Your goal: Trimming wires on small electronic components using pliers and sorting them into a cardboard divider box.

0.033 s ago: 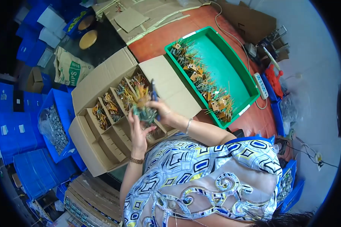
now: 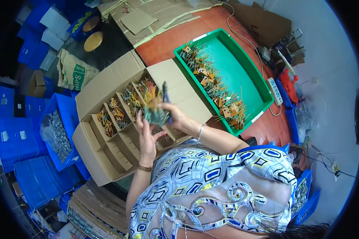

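My left hand cups a bunch of small wired circuit boards from below, its thumb stretched out to the side. The bunch looks greenish underneath, with yellow and orange leads on top, and is partly blurred. My right hand presses against the right side of the bunch and also holds blue-handled pliers, whose dark jaws point away from me. Beneath both hands stands a cardboard box with dividers. Its far compartments hold bunches of orange and yellow wired parts; the near ones show bare cardboard.
To the right, a green tray holds a row of small brown boards with leads along its left side. A white power strip lies beyond it. On the left are a blue bin of grey parts and a paper sack.
Both hands have shifted slightly to the right with the bunch. The pliers have moved right a little too.
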The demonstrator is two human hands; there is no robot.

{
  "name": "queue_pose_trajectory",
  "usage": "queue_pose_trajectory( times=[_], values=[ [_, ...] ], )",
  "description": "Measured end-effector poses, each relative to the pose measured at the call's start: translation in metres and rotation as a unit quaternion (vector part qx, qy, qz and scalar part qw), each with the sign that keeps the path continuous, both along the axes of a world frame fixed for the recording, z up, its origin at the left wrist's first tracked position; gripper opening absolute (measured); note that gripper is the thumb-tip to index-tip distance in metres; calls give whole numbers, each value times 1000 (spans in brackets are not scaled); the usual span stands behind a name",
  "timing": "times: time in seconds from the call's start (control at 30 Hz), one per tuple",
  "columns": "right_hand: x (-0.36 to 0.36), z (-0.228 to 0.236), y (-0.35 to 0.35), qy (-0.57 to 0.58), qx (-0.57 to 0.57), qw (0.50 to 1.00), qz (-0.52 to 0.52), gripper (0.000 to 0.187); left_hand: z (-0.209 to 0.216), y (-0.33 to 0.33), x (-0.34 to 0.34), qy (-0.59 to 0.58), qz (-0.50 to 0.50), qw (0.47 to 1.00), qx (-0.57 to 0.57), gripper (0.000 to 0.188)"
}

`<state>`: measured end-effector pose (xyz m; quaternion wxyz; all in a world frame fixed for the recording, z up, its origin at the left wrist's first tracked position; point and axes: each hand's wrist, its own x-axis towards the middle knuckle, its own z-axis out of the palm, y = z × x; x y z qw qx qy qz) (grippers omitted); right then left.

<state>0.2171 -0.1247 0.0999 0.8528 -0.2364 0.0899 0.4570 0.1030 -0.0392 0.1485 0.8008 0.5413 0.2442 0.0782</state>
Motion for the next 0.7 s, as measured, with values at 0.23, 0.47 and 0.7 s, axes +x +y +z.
queue_pose_trajectory(
  times=[0.23, 0.47, 0.7],
  values=[
    [172, -55, -44, 27, -93, 960, -264, 18, -22, 25, -23, 10, 67, 997, -25, 45],
    [251, -131, -39, -180, -676, 684, -209, 41, -92, 62, -110, 166, 224, 959, -45, 31],
    [321, -126, -105, -212, -425, 872, -114, 40, -110, 160, -98, 156, 261, 880, 365, 31]
  ],
)
